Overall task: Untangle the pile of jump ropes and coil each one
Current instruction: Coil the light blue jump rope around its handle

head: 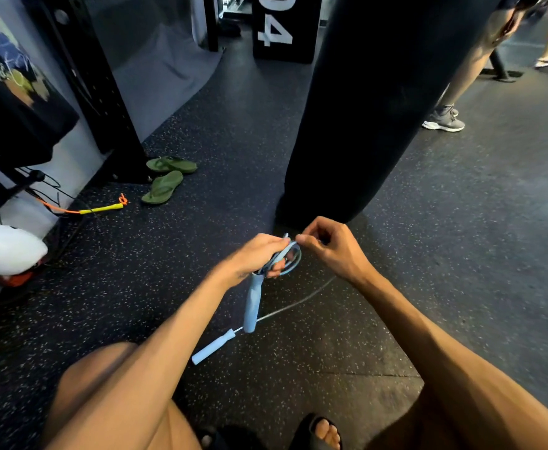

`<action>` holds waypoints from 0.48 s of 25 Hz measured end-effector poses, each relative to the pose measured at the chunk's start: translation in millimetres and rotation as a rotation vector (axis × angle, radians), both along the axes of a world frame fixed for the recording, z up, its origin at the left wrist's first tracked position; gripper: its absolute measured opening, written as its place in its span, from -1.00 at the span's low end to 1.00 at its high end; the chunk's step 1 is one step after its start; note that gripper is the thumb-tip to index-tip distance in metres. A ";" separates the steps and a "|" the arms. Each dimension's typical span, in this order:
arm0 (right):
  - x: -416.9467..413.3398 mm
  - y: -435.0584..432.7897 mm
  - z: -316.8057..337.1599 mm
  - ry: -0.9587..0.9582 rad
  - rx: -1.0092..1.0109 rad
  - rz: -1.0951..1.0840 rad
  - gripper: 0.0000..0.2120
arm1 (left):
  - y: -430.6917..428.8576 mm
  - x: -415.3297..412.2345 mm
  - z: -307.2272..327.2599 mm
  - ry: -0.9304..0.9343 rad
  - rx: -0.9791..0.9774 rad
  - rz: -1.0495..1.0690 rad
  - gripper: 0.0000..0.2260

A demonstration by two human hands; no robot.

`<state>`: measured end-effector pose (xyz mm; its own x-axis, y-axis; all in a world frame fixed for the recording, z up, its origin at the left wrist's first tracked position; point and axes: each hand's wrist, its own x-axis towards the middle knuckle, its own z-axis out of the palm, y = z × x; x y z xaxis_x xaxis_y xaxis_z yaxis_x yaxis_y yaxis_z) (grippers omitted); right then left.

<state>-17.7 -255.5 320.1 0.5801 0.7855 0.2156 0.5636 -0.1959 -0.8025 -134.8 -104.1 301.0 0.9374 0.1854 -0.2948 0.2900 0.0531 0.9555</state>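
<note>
The likeliest mishap concerned the blue coil (293, 261), which sat between the left hand (254, 254) and the right hand (331, 251). Its loops looked few and springy. If the right hand's pinch slipped while the strand was being tucked, the turns would probably spring open and the winding be lost.

A second risk was the loose cord (298, 302) running over the floor (428, 254) just below the hands to the second handle (212, 349), which lay below and to the left of the left hand. It could not be told for sure whether that cord belonged to the same rope. If it did, a snag on the rubber flooring would tug the loops out of the grip. The hanging handle (252, 303), dangling straight down from under the left hand, could also swing and twist the coil.

The left hand was curled round the near side of the coil, back of the hand upward, gripping the loops where the handle joined them. The right hand, just beside it and almost touching, pinched a strand at the top of the coil between thumb and forefinger, its other fingers curled in. Both arms reached forward and converged on the coil.

Far to the left of the hands, an orange and yellow rope (103, 208) lay on the floor, apparently not yet coiled.
</note>
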 end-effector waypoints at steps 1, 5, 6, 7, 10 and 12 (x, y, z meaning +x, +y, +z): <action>0.6 0.3 -0.7 0.018 0.016 -0.035 -0.82 | -0.4 -0.6 1.9 0.005 -0.060 -0.039 -0.63; 6.6 1.0 -7.6 0.102 0.018 -0.070 -0.77 | 1.7 -4.7 12.0 -0.071 -0.281 -0.120 -0.61; 8.3 1.4 -9.8 0.137 0.001 -0.067 -0.80 | 2.9 -5.1 14.3 -0.099 -0.355 -0.112 -0.63; 9.0 1.6 -11.4 0.173 -0.022 -0.067 -0.84 | 4.3 -5.5 16.3 -0.119 -0.433 -0.091 -0.64; 1.9 1.2 -9.7 0.341 -0.085 -0.050 -0.90 | 7.2 -4.8 20.7 -0.181 -0.632 0.017 -0.64; -5.9 -0.2 -5.2 0.460 -0.148 -0.015 -0.91 | 11.4 -3.8 21.3 -0.244 -0.743 0.137 -0.64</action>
